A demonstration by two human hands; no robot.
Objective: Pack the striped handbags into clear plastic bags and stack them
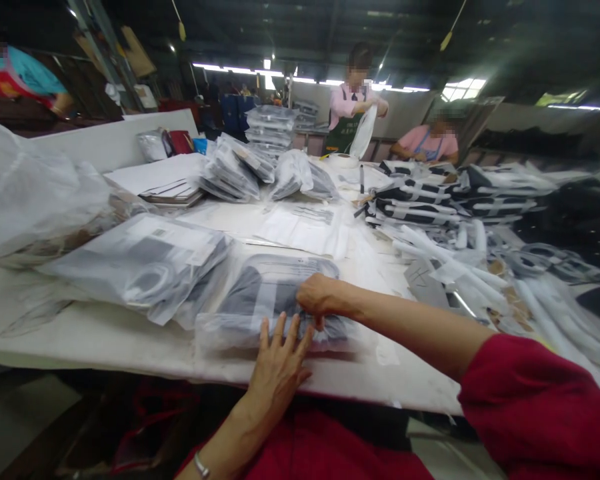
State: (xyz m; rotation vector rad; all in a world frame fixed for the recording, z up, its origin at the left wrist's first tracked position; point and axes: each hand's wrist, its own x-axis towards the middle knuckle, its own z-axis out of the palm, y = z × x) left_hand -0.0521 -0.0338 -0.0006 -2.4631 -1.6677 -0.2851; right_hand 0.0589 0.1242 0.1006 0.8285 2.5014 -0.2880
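Note:
A dark folded item in a clear plastic bag [250, 293] lies flat at the table's front edge. My left hand [280, 357] rests on the bag's near edge with its fingers spread. Above and to the right of it, my right hand [319, 298] is closed, knuckles up, over the right part of the same bag; whatever its fingers hold is hidden. Just left of this bag lies another bagged item [155, 260] with a white label and a pale coil showing through the plastic.
White sheets [155, 175] and bagged packs [230, 170] lie further back. Black and white bundles [420, 200] are stacked at the right, with white tubes [445, 257] before them. Crumpled plastic [35, 190] fills the left. A person [350, 107] stands behind the table; others are further off.

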